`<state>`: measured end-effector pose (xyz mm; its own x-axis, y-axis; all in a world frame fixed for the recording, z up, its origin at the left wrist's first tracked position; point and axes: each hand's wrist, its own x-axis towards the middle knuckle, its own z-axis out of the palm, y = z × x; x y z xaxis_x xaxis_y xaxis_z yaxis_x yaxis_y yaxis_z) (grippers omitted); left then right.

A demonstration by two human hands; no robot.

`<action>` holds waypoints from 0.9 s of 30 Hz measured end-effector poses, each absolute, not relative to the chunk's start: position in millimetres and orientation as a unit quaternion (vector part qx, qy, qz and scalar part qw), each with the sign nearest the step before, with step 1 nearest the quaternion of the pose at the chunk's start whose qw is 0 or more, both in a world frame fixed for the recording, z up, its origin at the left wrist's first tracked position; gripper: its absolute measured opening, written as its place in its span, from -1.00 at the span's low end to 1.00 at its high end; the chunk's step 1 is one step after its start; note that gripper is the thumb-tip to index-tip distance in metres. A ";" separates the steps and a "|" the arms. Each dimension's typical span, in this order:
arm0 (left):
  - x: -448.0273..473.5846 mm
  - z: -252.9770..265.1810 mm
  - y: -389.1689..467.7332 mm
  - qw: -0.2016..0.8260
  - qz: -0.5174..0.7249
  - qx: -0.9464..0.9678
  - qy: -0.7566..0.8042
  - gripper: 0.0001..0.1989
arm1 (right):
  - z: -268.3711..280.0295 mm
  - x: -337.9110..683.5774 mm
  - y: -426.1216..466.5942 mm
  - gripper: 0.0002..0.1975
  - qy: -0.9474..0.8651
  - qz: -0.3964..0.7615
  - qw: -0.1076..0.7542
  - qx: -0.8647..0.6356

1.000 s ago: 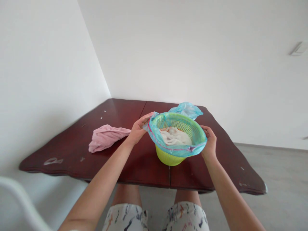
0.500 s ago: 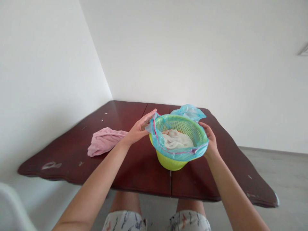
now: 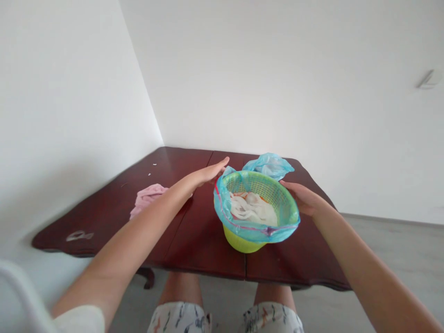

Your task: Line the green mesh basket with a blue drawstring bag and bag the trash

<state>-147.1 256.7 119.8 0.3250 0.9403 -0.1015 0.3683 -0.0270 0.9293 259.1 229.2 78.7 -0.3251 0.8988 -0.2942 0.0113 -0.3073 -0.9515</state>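
A yellow-green plastic basket [image 3: 245,244] stands near the front of the table, with a blue plastic bag [image 3: 239,231] folded over its rim and a pink drawstring along the bag's edge. Crumpled whitish stuff [image 3: 255,210] with some orange lies inside. At the basket's far left side, my left hand [image 3: 211,173] has its upper finger stretched out and its other fingers against the bag, partly hidden. On the right, my right hand [image 3: 302,196] is curved round the bag-covered rim, most of its fingers out of sight behind it.
Behind the basket lies another crumpled blue plastic bag [image 3: 270,165]. A pink cloth [image 3: 148,199] lies left, partly covered by my left forearm. The dark red table [image 3: 208,249] has a wavy edge, with white walls behind and to the left. A pale curved object [image 3: 21,286] is at lower left.
My left hand has flattened along the rim, and my right hand has shifted round the basket's right side. The basket appears slightly lower in view. My left forearm now covers more of the pink cloth.
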 end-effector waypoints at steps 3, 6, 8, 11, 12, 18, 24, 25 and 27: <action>-130.7 131.1 262.9 0.547 0.227 0.639 0.491 -0.14 | 82.5 254.8 233.0 -0.70 -0.522 0.606 0.360 -0.479; -119.8 131.0 272.4 0.520 0.213 0.655 0.505 -0.35 | 78.6 246.7 237.6 -0.70 -0.546 0.552 0.398 -0.488; -114.9 127.2 278.3 0.485 0.218 0.672 0.515 -0.44 | 73.6 240.4 241.6 -0.66 -0.561 0.497 0.434 -0.500; -109.1 121.2 282.4 0.395 0.266 0.700 0.533 -0.59 | 68.8 232.5 247.9 -0.63 -0.584 0.397 0.486 -0.515; -107.7 119.7 281.8 0.358 0.290 0.708 0.535 -0.64 | 68.9 230.7 249.4 -0.62 -0.592 0.365 0.499 -0.517; -105.4 119.7 264.7 0.214 0.371 0.754 0.498 -0.69 | 83.8 228.3 249.1 -0.64 -0.634 0.261 0.524 -0.505; -103.8 123.9 263.4 0.170 0.334 0.753 0.541 -0.80 | 85.9 227.3 248.3 -0.70 -0.621 0.286 0.511 -0.522; -103.5 124.5 265.2 0.173 0.316 0.749 0.556 -0.77 | 83.2 226.5 248.7 -0.70 -0.610 0.305 0.503 -0.530; -103.2 126.5 269.1 0.189 0.279 0.741 0.581 -0.68 | 76.6 224.2 248.8 -0.70 -0.589 0.355 0.480 -0.544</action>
<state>-103.2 269.1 126.5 0.1684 0.9667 0.1928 0.7556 -0.2523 0.6046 224.2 248.8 76.6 0.0534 0.9824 0.1790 0.3004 0.1551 -0.9411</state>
